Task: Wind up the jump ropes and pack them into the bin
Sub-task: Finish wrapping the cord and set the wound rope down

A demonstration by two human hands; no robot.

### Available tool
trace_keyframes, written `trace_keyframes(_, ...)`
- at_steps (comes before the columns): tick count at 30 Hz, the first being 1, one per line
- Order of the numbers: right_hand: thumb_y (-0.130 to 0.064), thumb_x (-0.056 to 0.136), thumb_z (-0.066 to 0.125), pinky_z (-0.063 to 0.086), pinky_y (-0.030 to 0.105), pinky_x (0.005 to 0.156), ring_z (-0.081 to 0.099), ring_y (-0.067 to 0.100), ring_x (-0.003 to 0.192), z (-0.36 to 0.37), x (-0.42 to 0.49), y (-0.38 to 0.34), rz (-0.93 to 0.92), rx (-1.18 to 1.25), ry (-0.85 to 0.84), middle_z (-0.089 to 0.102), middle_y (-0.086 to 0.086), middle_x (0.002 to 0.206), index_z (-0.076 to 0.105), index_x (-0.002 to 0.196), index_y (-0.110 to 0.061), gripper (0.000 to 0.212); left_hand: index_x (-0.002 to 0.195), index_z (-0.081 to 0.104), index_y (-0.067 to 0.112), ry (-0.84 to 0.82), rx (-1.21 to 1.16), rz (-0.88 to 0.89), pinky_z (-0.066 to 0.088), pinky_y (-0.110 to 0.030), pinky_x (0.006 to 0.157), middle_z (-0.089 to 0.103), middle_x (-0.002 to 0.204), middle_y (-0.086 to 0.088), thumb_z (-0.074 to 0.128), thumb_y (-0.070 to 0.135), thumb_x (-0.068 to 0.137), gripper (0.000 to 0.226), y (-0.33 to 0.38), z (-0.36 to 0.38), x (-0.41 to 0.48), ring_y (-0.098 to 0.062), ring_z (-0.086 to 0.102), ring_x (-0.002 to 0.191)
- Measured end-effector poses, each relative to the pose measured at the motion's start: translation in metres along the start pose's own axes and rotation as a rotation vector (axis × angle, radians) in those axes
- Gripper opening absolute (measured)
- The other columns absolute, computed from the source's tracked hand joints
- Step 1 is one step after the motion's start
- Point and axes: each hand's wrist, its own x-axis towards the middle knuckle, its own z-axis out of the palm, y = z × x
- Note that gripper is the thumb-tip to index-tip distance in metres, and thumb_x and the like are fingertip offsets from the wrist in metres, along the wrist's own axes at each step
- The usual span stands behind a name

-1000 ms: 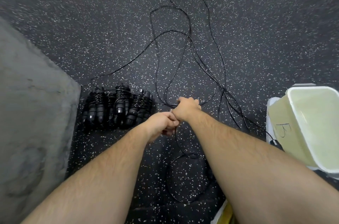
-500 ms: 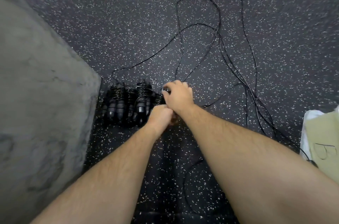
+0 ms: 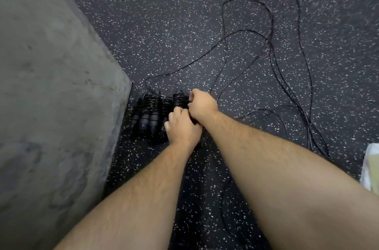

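Left hand (image 3: 182, 125) and right hand (image 3: 203, 104) are being clasped round a mostly hidden black jump rope (image 3: 202, 140) beside the wound bundles (image 3: 150, 115); loose ropes (image 3: 270, 55) are lying unwound beyond, and nothing is being packed into the bin (image 3: 370, 169) yet.

Floor (image 3: 184, 24): dark charcoal all over; you see it peppered with small white and pale grey flecks.
Loose jump rope (image 3: 269, 41): thin glossy black cord; its loops read as black lines against your speckled floor.
Wound jump ropes (image 3: 152, 114): black throughout, the coils shiny with small highlights.
Concrete slab (image 3: 51, 85): on your left, dull grey-green, mottled with darker blotches and scuffs.
Bin (image 3: 372, 167): only a sliver shows at your right edge, whitish with a pale yellow-green tint.
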Motion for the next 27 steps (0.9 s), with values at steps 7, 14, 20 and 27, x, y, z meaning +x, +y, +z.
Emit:
trace_keyframes(7, -0.019, 0.099, 0.052, 0.045, 0.029, 0.077, 0.060, 0.023, 0.094, -0.023, 0.003, 0.021, 0.252, 0.366, 0.288, 0.065, 0.004, 0.108, 0.061, 0.114, -0.015, 0.018, 0.121, 0.060, 0.025, -0.022, 0.053, -0.047, 0.033, -0.040, 0.105, 0.049, 0.133, 0.002, 0.059, 0.049, 0.087, 0.042, 0.000, 0.006, -0.001, -0.023, 0.040, 0.127)
trace_keyframes(14, -0.026, 0.100, 0.054, 0.042, 0.026, 0.069, 0.061, 0.017, 0.084, -0.077, 0.001, 0.056, 0.358, 0.557, 0.531, 0.065, -0.007, 0.092, 0.060, 0.101, -0.022, 0.007, 0.120, 0.056, 0.021, 0.073, 0.022, -0.111, 0.034, -0.042, 0.106, 0.051, 0.131, -0.004, 0.059, 0.039, 0.093, 0.033, 0.008, 0.007, -0.006, -0.027, 0.043, 0.125)
trace_keyframes(20, -0.027, 0.094, 0.065, 0.061, 0.038, 0.062, 0.070, 0.015, 0.062, -0.081, -0.041, 0.088, 0.255, 0.818, 0.276, 0.072, 0.002, 0.074, 0.061, 0.085, -0.016, 0.014, 0.107, 0.064, 0.018, 0.063, -0.248, 0.024, 0.040, -0.043, 0.101, 0.060, 0.115, -0.002, 0.043, 0.034, 0.102, 0.027, 0.057, 0.017, -0.011, -0.026, 0.052, 0.114)
trace_keyframes(27, -0.013, 0.091, 0.070, 0.048, 0.022, 0.048, 0.060, 0.014, 0.048, -0.116, -0.109, 0.130, 0.144, 0.742, 0.018, 0.068, 0.008, 0.064, 0.063, 0.077, -0.008, 0.017, 0.100, 0.058, 0.017, -0.191, -0.854, -0.010, 0.052, -0.034, 0.082, 0.071, 0.096, 0.003, 0.040, 0.050, 0.105, 0.038, 0.136, 0.004, -0.029, -0.016, 0.065, 0.083)
